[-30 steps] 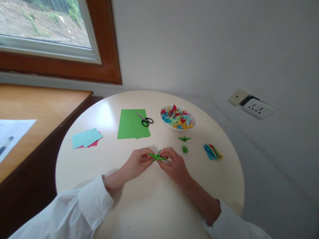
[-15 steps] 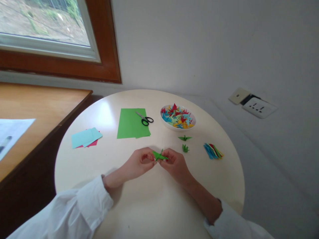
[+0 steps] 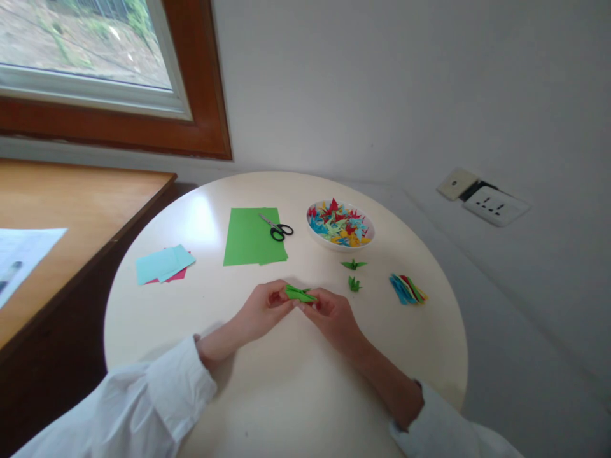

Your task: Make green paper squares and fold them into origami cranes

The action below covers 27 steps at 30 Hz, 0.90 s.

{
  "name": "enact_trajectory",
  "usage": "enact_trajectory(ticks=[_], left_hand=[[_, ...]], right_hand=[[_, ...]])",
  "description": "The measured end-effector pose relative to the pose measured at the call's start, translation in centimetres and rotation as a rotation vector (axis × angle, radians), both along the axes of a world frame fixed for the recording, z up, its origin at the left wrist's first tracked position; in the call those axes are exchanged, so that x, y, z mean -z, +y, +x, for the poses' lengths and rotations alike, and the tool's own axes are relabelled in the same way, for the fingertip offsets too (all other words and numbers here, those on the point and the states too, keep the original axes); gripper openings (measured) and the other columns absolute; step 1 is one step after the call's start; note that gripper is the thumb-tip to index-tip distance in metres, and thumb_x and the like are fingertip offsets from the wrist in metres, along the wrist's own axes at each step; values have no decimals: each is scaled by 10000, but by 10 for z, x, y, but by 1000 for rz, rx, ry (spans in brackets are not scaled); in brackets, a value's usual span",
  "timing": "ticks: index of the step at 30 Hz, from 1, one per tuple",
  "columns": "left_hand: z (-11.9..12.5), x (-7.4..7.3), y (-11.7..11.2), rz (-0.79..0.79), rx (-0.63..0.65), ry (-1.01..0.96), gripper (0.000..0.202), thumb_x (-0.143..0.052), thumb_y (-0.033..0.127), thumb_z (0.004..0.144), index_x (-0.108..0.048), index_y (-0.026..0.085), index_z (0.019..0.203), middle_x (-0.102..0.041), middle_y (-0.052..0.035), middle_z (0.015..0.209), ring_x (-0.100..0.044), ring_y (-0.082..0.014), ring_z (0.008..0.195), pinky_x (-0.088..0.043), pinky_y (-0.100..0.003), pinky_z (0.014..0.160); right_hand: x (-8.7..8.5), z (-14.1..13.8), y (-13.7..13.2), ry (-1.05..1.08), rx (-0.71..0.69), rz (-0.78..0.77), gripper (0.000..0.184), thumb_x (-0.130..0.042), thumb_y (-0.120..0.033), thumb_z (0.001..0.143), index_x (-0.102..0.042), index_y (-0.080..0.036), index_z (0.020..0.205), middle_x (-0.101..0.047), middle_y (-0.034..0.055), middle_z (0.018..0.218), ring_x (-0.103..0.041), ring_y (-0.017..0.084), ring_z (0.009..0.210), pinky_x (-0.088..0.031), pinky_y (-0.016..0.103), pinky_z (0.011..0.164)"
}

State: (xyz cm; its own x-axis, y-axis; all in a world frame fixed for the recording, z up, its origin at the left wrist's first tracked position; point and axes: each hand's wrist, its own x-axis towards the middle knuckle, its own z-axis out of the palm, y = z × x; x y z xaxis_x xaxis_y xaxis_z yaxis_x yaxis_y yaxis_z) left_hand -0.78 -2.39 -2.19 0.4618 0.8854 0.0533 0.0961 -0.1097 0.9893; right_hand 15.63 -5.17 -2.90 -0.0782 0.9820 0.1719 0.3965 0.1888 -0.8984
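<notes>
- Head view, the only one we have: we read the round counter (image 3: 286, 394) as a dial, six o'clock lying on our side.
- At the dial's centre, between both hands, we find the green folded paper (image 3: 300, 294), narrow and lying roughly crosswise, slightly tilted. Its finer folds are too small for us to tell.
- Our left hand (image 3: 255, 313), entering from eight o'clock, has its fingers (image 3: 275, 289) closed on the paper's nine-o'clock end.
- Our right hand (image 3: 337, 318), entering from between four and five, pinches the three-o'clock end. We judge that gripping both ends steadies so light a piece and leaves its middle visible.
- At two o'clock, just beyond the right hand, rest a spread-winged green bird (image 3: 354, 265) and, nearer us, a second green bird (image 3: 354, 285), apart from each other; perhaps they are kept out so as not to mix with the rest.
- At one o'clock stands a white bowl (image 3: 323, 243) heaped with small coloured birds (image 3: 340, 222); its wall presumably stops them scattering.
- At three o'clock we note a fanned pile of narrow coloured pieces (image 3: 408, 290), probably bundled for easy reach.
- At eleven, scissors (image 3: 278, 230) lie partly on green sheets (image 3: 249, 240), likely parked clear of the hands.
- Near ten, pale blue sheets (image 3: 165, 262) overlap a red sheet (image 3: 179, 275).
</notes>
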Motion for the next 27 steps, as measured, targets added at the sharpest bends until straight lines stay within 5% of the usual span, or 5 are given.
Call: enact_trajectory(ticks=[8, 14, 21, 27], left_hand=[[-2, 0, 5, -57, -68, -44, 297, -645, 360, 713, -461, 158, 596, -403, 53, 541, -347, -70, 515, -271, -211, 473], [-3, -5, 6, -133, -81, -36, 217, -639, 317, 707, -539, 133, 652, -519, 21, 579, -429, -86, 540, -307, -219, 504], [-2, -12, 3, -154, -71, -29, 193, -638, 295, 718, -581, 120, 659, -613, -20, 622, -543, -113, 599, -393, -236, 578], [-4, -8, 5, -125, -51, -20, 276, -640, 372, 723, -561, 126, 624, -601, -13, 587, -544, -108, 573, -414, -241, 581]], right_hand=[[-1, 0, 1, 40, 10, 8, 128, -585, -297, 741, -639, -182, 734, -639, 7, 647, -545, 133, 594, -435, 252, 580], [-7, 1, 2, 65, 99, 29, 123, -608, -299, 721, -592, -183, 681, -596, -11, 618, -517, 113, 555, -409, 242, 543], [-3, 1, 2, 247, 67, 62, 225, -595, -301, 756, -620, -195, 953, -658, 67, 936, -622, 165, 852, -512, 275, 704], [-3, 4, 2, 146, 62, 91, 250, -629, -301, 748, -646, -210, 980, -662, 72, 1006, -615, 183, 920, -515, 280, 697]])
